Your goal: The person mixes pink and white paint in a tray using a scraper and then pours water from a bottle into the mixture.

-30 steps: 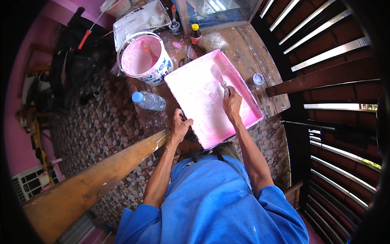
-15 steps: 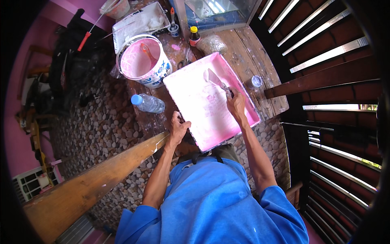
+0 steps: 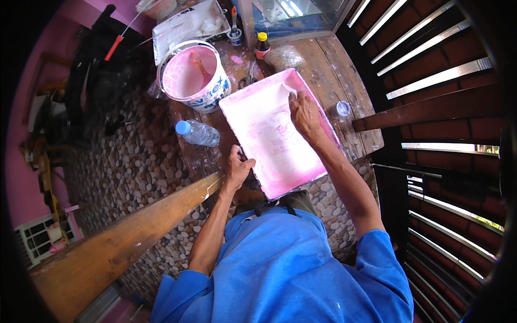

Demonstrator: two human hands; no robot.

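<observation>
A pink paint tray (image 3: 264, 145) lies on a worn wooden table (image 3: 344, 81). My left hand (image 3: 237, 168) grips the tray's near left rim. My right hand (image 3: 303, 114) reaches into the far end of the tray, fingers closed on a small tool that is mostly hidden under the hand. A round bucket of pink paint (image 3: 193, 75) stands just left of the tray's far end.
A plastic water bottle (image 3: 197, 133) lies left of the tray. A dark bottle with a yellow cap (image 3: 262, 45), a small jar (image 3: 340, 110) and a white tray (image 3: 186, 26) sit nearby. A long wooden beam (image 3: 129, 231) crosses at lower left. Slatted dark shutters fill the right side.
My right hand has moved from the middle of the tray up to its far end. My left hand has stayed on the near rim.
</observation>
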